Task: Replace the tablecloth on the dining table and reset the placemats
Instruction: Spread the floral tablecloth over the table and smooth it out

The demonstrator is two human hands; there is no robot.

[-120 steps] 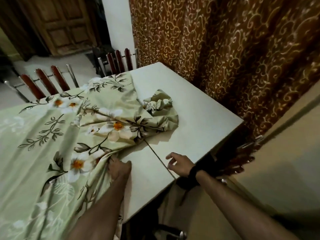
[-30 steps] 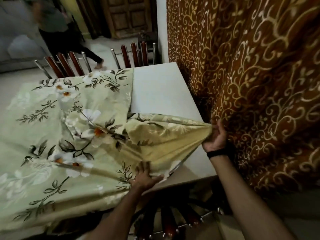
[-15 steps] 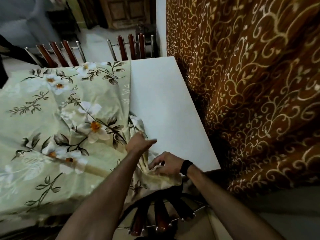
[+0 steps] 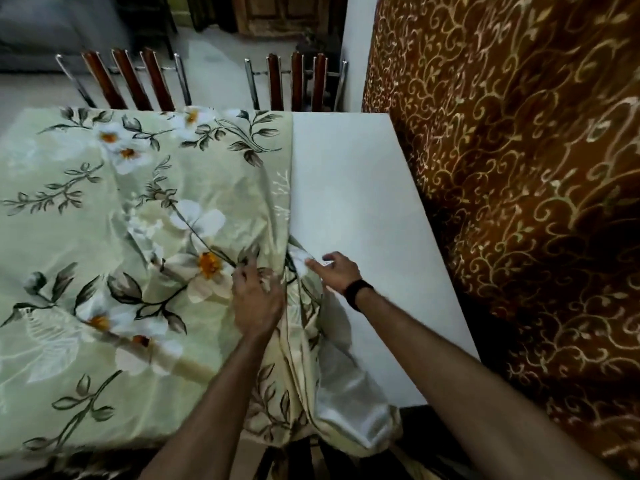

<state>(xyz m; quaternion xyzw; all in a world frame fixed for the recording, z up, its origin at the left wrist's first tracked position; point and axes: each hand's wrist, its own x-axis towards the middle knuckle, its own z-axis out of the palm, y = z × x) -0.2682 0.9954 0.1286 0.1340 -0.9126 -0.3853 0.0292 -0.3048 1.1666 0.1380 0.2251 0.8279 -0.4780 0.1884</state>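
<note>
A pale green tablecloth [image 4: 104, 237] printed with white flowers and dark leaves covers the left and middle of the white dining table [image 4: 363, 202]. Its right edge lies bunched in folds that run down over the table's near edge. My left hand [image 4: 256, 299] rests palm down on the cloth beside those folds, fingers spread. My right hand [image 4: 334, 271], with a black band on the wrist, pinches a fold of the cloth's edge where it meets the bare tabletop. No placemats are in view.
A brown curtain [image 4: 519, 202] with a gold scroll pattern hangs close along the table's right side. Two chairs with dark wooden slats [image 4: 131, 81] [image 4: 298, 81] stand at the far edge. A wooden door [image 4: 277, 12] is beyond them.
My right hand let go of the stretched corner near the curtain and came back to the bunched edge. Both hands moved farther up the fold. The person in the background is gone.
</note>
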